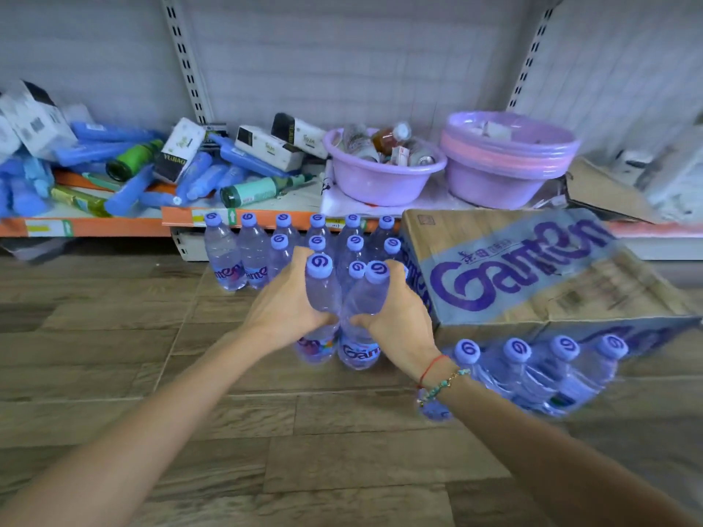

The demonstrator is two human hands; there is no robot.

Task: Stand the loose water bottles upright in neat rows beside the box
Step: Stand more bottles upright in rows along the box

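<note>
My left hand [283,304] grips a clear water bottle with a purple cap [322,294], held upright on the floor. My right hand [395,310] grips a second bottle [363,298] touching the first, tilted slightly left. Behind them stand rows of upright bottles [253,252], left of the cardboard Ganten box [532,268]. Several more bottles [532,367] stand in front of the box, right of my right wrist.
A low shelf with an orange edge [95,227] runs behind, heaped with blue packs, cartons and green rolls. Two purple basins [384,173] sit on it above the box. Wood-pattern floor [114,336] spreads to the left and toward me.
</note>
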